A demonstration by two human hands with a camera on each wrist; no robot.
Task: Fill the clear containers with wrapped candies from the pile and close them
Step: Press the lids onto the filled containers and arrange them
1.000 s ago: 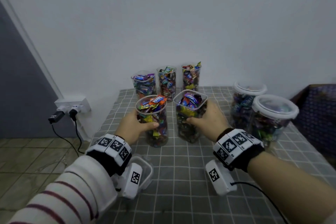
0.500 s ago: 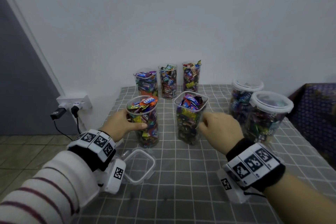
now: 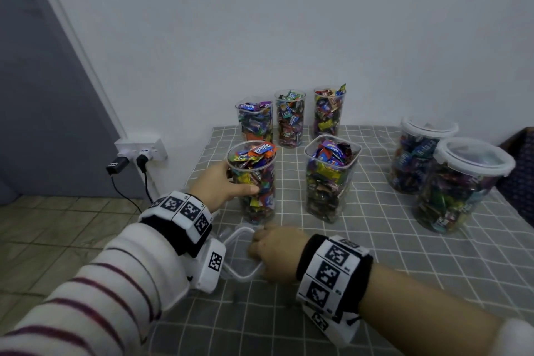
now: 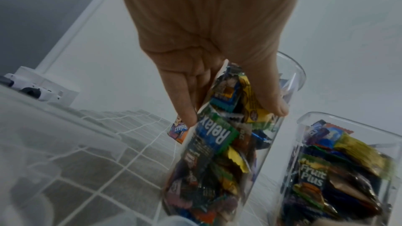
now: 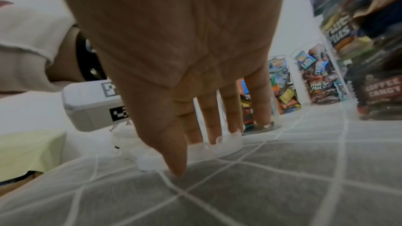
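Observation:
On the grey checked cloth stands a round clear container, heaped with wrapped candies and without a lid. My left hand grips its upper wall, thumb in front and fingers behind. A square clear container, also full and uncovered, stands to its right, untouched. A clear square lid lies flat near the front left edge. My right hand is down on it, thumb at the near rim and fingers over the far rim.
Three full uncovered cups line the back wall. Two lidded round jars stand at the right. The table's left edge drops to a tiled floor, with a wall socket and plugs beside it. A dark patterned object sits far right.
My right hand let go of the square container and came back and left onto the clear lid. My left hand kept its hold on the round container.

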